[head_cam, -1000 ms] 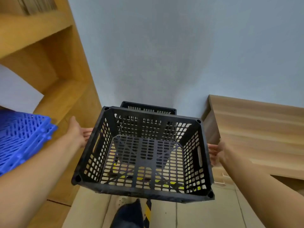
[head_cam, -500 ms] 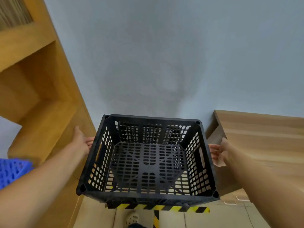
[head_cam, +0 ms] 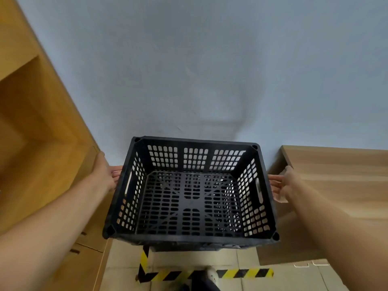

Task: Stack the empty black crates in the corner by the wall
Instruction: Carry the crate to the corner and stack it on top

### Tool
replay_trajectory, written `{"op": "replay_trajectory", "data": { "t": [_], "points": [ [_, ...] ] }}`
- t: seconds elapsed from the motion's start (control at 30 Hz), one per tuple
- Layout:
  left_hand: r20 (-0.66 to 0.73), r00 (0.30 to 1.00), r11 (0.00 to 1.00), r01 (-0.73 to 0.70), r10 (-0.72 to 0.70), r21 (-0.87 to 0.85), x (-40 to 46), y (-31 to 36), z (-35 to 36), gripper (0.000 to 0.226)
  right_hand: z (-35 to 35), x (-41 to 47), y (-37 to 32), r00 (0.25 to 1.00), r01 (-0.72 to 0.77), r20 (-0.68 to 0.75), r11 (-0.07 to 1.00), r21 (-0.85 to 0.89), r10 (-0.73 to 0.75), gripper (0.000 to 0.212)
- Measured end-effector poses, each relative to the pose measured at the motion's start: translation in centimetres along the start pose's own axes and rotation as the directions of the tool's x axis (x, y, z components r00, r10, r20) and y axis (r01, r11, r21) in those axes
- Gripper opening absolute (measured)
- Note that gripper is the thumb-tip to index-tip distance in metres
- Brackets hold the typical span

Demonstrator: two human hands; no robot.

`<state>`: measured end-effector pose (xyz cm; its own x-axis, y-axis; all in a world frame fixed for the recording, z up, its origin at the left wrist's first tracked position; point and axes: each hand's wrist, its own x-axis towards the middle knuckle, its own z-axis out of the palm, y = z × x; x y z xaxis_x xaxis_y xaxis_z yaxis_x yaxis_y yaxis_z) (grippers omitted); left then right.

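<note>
Since the earlier frames the black crate (head_cam: 190, 194) has travelled forward to the grey wall (head_cam: 210, 70) and dropped lower, and the blue pallet at the left edge has left the picture; the striped floor tape (head_cam: 210, 274) now shows in front of the crate. From the head view, no brand, label or writing can be read anywhere. The crate holds nothing; its perforated floor is bare, and a second dark rim shows just under its near edge, so it seems to sit on another black crate, though that one is mostly hidden. It stands in the corner between the wooden shelf unit (head_cam: 37, 143) and the wooden cabinet (head_cam: 336, 185). The left hand (head_cam: 107, 173) lies at the crate's left wall and the right hand (head_cam: 283, 183) at its right wall, fingers fairly straight; whether they grasp the rim or have let go cannot be told.
</note>
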<state>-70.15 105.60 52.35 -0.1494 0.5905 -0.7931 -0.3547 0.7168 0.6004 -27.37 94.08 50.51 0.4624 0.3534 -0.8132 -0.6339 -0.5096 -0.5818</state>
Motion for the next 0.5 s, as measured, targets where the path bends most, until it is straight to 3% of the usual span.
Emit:
{"op": "replay_trajectory", "data": {
  "t": [0.5],
  "points": [
    [0.007,1.000,0.998,-0.002,0.002,0.063,5.6,2.2,3.9,0.078,3.8,4.2,-4.6,0.993,0.114,-0.032,0.989,-0.097,-0.117,0.065]
  ]
}}
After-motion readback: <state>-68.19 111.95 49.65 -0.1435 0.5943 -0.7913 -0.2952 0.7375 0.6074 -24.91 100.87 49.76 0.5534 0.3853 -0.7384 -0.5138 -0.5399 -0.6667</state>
